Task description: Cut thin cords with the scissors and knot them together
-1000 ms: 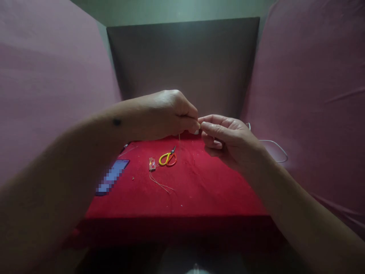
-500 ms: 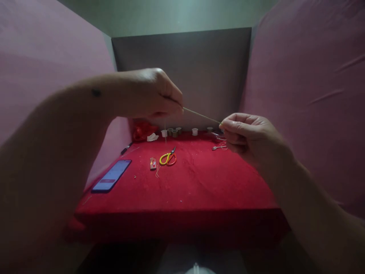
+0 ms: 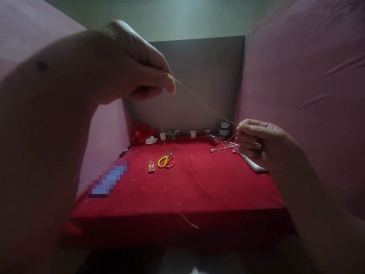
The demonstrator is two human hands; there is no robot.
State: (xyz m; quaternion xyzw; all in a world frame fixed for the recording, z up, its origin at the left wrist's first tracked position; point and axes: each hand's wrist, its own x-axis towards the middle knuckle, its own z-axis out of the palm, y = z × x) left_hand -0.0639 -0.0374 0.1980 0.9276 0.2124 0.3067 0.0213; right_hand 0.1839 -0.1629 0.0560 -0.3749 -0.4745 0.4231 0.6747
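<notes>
A thin tan cord (image 3: 207, 106) runs at a slant through the air between my two hands, above the table. My left hand (image 3: 139, 62), higher up on the left, pinches its upper end between thumb and fingers. Lower on the right, my right hand (image 3: 259, 137) pinches the cord with thumb and index finger, the other fingers curled in. A short strand of similar cord (image 3: 188, 220) shows over the table's front edge. Scissors (image 3: 167, 160) with one yellow and one red handle lie on the red cloth, beside a small lighter-like packet (image 3: 151, 166).
Small spools (image 3: 172, 135) stand along the back of the red-covered table (image 3: 182, 190). A white jar (image 3: 224, 128), a cable (image 3: 219, 148) and a white flat object (image 3: 253, 164) are at right. A phone (image 3: 110, 179), partly pixelated, and a black pen (image 3: 124, 152) lie at left.
My left hand has risen and moved left, and my right hand has shifted right, so a longer stretch of cord spans between them. A cord strand now shows at the table's front edge.
</notes>
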